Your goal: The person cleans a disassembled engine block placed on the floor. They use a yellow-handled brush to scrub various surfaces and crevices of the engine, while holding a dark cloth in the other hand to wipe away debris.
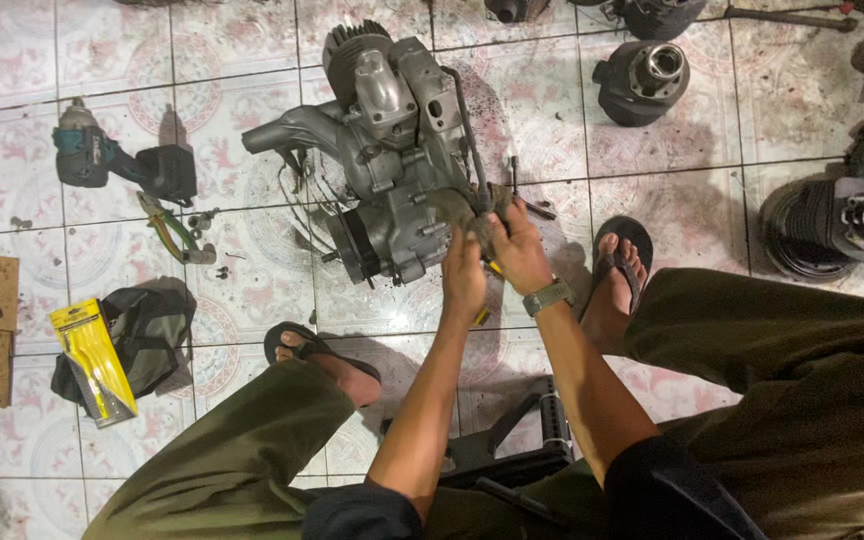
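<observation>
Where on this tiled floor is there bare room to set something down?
Bare tiles lie along the top left, above the cordless driver, and between the engine and the dark cylinder part. It is crowded where the left hand and right hand work on the engine, and around the pliers with loose bits beside them.
</observation>
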